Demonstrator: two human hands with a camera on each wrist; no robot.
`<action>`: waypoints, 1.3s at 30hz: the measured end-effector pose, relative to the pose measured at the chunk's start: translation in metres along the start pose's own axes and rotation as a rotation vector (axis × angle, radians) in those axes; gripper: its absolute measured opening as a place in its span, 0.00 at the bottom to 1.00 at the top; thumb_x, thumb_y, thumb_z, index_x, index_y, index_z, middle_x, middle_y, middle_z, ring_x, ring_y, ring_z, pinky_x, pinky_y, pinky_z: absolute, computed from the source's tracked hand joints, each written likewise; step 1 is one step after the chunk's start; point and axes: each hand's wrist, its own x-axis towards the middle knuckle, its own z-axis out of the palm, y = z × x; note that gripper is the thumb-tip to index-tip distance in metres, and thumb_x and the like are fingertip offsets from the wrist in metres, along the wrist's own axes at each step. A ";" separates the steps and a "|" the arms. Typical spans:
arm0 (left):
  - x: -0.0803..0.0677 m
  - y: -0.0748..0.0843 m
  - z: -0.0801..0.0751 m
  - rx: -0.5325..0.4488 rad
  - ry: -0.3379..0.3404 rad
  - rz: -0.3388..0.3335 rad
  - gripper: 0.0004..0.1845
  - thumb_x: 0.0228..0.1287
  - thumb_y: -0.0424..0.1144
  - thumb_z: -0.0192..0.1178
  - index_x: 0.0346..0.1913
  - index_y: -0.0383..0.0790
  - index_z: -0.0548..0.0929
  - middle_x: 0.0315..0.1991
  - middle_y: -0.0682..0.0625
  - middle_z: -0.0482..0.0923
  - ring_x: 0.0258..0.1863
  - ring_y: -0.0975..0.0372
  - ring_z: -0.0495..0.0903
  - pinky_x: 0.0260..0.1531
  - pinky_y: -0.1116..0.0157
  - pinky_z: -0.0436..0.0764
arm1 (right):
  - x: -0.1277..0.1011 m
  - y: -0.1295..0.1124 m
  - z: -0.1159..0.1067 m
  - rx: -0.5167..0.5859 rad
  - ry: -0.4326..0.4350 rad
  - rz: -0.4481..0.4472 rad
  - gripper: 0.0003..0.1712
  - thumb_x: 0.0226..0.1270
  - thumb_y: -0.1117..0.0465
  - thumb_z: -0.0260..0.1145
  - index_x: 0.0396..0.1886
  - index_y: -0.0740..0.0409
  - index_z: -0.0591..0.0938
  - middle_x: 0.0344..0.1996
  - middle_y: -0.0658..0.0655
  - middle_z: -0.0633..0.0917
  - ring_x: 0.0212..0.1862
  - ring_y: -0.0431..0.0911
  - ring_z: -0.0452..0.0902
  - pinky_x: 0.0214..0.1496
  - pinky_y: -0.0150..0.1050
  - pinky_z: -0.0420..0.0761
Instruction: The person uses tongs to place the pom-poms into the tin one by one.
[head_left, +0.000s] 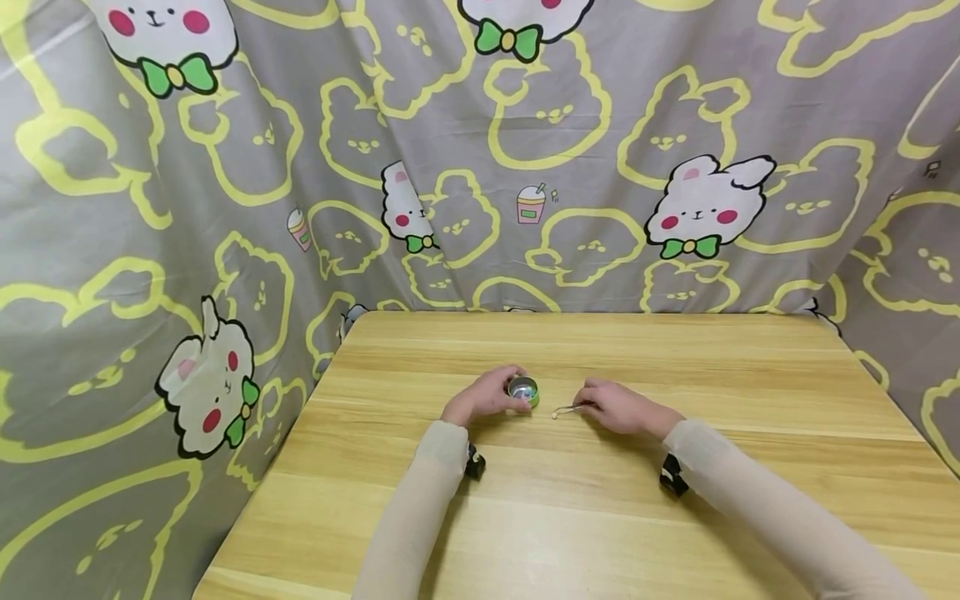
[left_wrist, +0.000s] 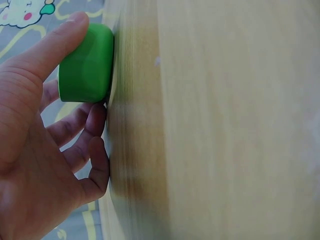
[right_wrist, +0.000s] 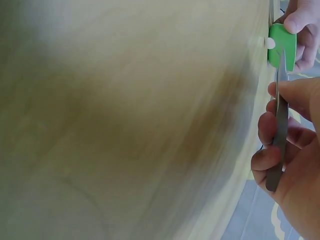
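1. Head view: the left hand (head_left: 486, 396) curls its grip round a small green tin (head_left: 523, 390) standing on the desk (head_left: 600, 517), open mouth up. The right hand (head_left: 618, 407) pinches metal tweezers (head_left: 572, 409) lying nearly level, long axis running left-right, tips pointing toward the tin, at a small white bead (head_left: 555, 414).
2. Left wrist view: thumb and fingers (left_wrist: 92, 125) clasp the tin's green wall (base on the wood).
3. Right wrist view: the tweezers run from the palm toward the tin, the bead just beside it; whether the tips touch the bead is unclear.
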 end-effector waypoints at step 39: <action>0.004 -0.004 0.001 0.003 0.006 0.016 0.31 0.55 0.48 0.69 0.60 0.44 0.72 0.48 0.53 0.75 0.46 0.63 0.74 0.46 0.65 0.73 | 0.009 -0.006 0.001 -0.014 -0.012 0.034 0.07 0.66 0.66 0.61 0.41 0.59 0.83 0.34 0.49 0.76 0.36 0.42 0.75 0.41 0.41 0.77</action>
